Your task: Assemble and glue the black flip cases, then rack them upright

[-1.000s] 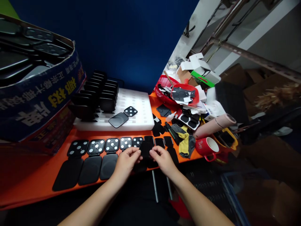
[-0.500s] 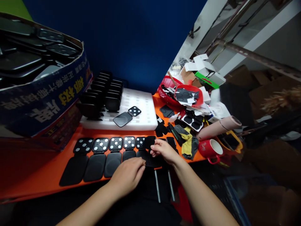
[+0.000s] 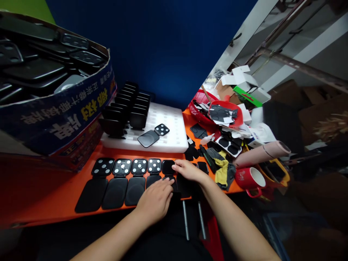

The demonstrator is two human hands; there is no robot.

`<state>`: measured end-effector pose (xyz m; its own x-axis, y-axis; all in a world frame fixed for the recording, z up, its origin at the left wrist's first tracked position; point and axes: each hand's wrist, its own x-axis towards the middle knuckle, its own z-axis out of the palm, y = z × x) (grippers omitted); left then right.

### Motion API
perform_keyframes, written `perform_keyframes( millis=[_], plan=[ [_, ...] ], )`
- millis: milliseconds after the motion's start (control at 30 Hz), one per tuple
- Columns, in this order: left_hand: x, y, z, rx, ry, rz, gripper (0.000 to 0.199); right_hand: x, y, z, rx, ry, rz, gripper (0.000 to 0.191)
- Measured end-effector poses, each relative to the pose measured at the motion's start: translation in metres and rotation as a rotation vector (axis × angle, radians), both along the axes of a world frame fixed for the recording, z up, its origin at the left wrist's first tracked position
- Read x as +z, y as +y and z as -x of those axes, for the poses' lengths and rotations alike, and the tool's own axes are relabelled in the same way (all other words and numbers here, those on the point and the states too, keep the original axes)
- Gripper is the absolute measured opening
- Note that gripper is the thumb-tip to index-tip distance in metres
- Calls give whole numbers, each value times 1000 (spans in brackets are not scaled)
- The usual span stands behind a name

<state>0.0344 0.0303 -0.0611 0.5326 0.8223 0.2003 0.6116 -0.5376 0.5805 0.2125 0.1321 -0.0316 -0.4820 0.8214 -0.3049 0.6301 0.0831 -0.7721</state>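
A row of black hinged two-panel pieces lies on the orange table, several with silvery dots on their smaller upper panels, such as the leftmost dotted panel [image 3: 103, 166]. In the middle of the row, a plain black square pad [image 3: 168, 167] covers one upper panel. My right hand [image 3: 189, 170] has its bent fingers and thumb at that pad's right edge, apparently still gripping it. My left hand [image 3: 156, 197] lies palm down, fingers stretched over the lower panel of the same piece, partly hiding it. More black pieces to the right are partly covered by my right hand.
A blue carton [image 3: 67, 112] of black pieces stands left. On a white foam block [image 3: 174, 127] are upright black pieces and one unfolded hinged piece [image 3: 149, 138]. Rightward lie a red basket [image 3: 197, 105], a yellow-grey glove [image 3: 223, 166], a red mug [image 3: 247, 179] and a pink bottle [image 3: 261, 154].
My right hand has lowered the black pad onto the dotted upper panel, hiding its dots. My left hand has slid forward onto the lower panel. The whole view has shifted slightly.
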Motion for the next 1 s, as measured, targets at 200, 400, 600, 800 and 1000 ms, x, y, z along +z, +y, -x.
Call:
perform_keyframes(
  millis=[200, 400, 600, 800, 1000],
  plan=[
    [-2, 0, 0, 8, 6, 4, 23, -2, 0, 3, 15, -106, -75, 29],
    [-1, 0, 0, 15, -15, 16, 23, -2, 1, 5, 19, -171, -91, 30],
    [0, 1, 0, 11, -39, 24, 23, -3, 8, 7, 11, -246, -52, 31],
    [0, 1, 0, 5, -12, 12, 23, -3, 13, 9, 25, -299, -28, 32],
    [-2, 1, 0, 14, -43, 19, 24, 3, 17, 9, 70, -319, -19, 29]
  ],
)
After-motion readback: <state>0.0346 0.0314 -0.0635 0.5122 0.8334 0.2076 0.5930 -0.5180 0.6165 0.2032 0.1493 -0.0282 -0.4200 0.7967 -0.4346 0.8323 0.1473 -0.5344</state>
